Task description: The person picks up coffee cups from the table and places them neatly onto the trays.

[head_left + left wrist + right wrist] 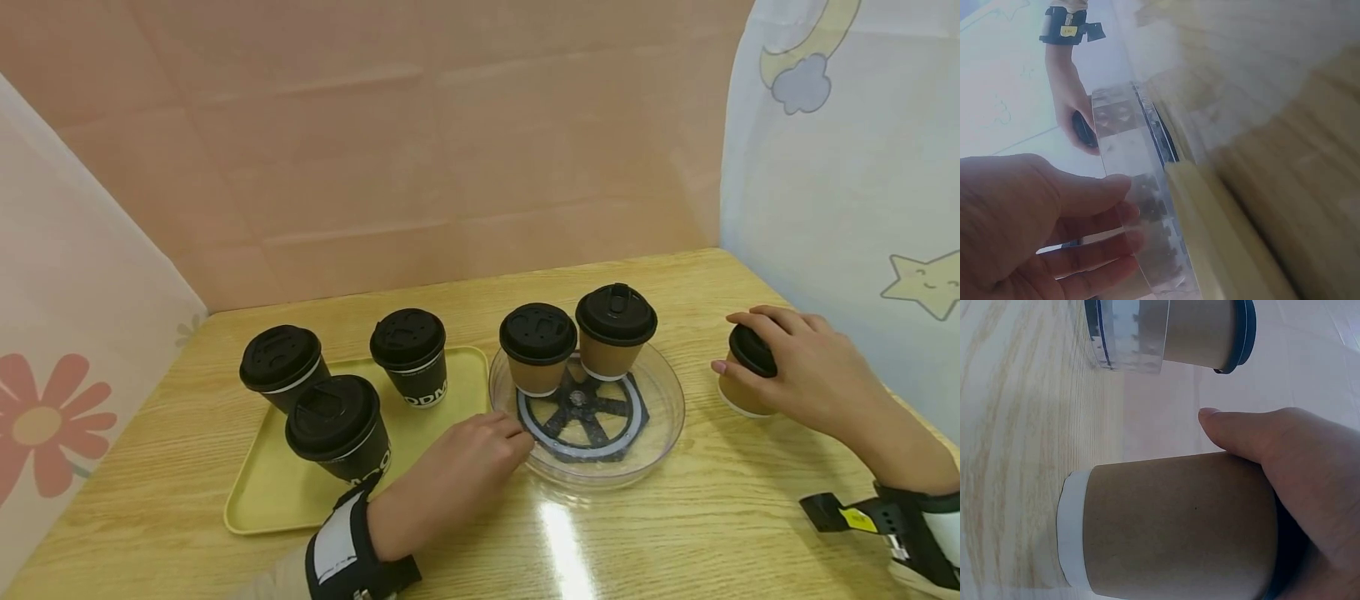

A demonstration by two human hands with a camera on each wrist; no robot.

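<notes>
With my left hand (480, 454) I pinch the near-left rim of a round clear plastic turntable (660, 433); the left wrist view shows the thumb and fingers (1094, 253) at its clear wall. Two brown paper coffee cups with black lids, one at the left (537, 354) and one farther back (617, 329), stand upright on it. My right hand (813, 371) holds a third brown coffee cup (1179, 528) from above, around its black lid. That cup stands upright on the table, its white base at the wood. The thumb (1266, 431) lies along its side, the tip angled outward; the other fingertips are partly hidden.
A yellow tray (468, 375) lies left of the turntable, under my left forearm. Three black coffee cups with black lids are there: at the back left (281, 367), front (337, 429) and back right (411, 358). Cloth-like walls (450, 167) enclose the wooden table (675, 550).
</notes>
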